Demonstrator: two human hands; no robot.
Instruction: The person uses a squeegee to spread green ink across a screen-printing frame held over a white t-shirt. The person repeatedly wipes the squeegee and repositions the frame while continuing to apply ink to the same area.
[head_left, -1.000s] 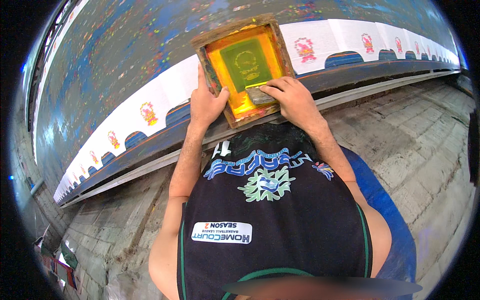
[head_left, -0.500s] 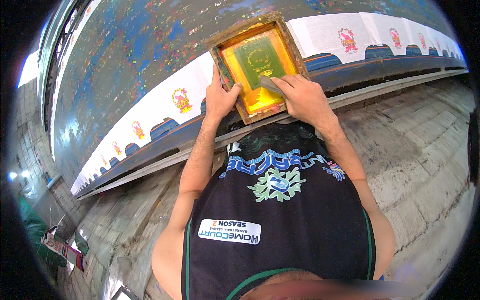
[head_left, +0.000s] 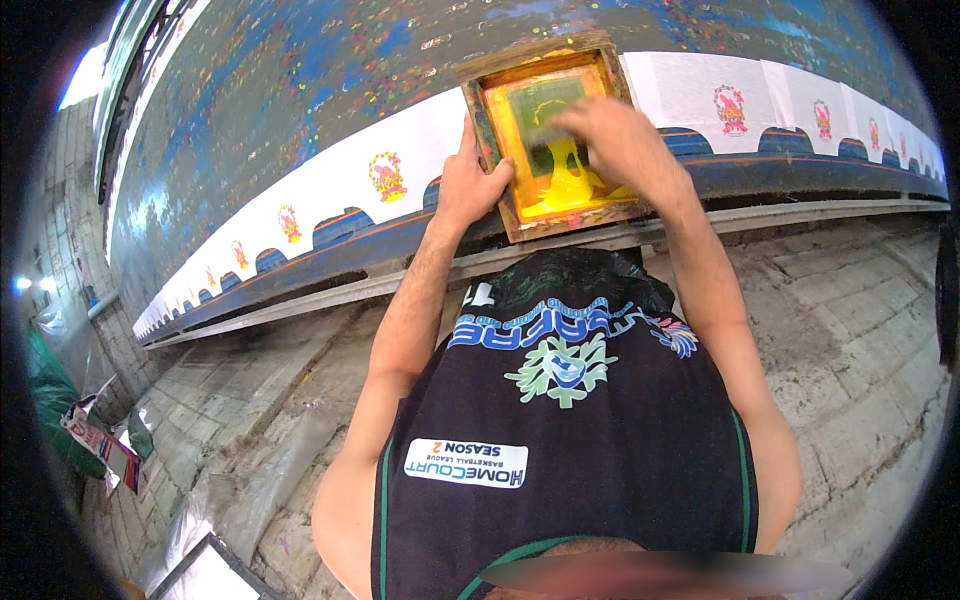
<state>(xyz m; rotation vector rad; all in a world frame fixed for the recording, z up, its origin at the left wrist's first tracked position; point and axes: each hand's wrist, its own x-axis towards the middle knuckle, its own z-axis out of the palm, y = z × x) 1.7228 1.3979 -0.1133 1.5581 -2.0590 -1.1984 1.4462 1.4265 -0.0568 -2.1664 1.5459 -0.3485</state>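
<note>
right hand [head_left: 612, 135] moved up screen frame [head_left: 548, 130], closed

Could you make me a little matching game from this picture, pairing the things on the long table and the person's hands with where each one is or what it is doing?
Things:
1. left hand
2. right hand
3. wooden frame
4. white fabric strip

Places or states:
A. runs along the table edge, with printed emblems
B. grips the frame's left side
C. inside the frame, over yellow ink, blurred
D. lies on the strip, mesh coated yellow

Pairs: 1-B, 2-C, 3-D, 4-A
</note>
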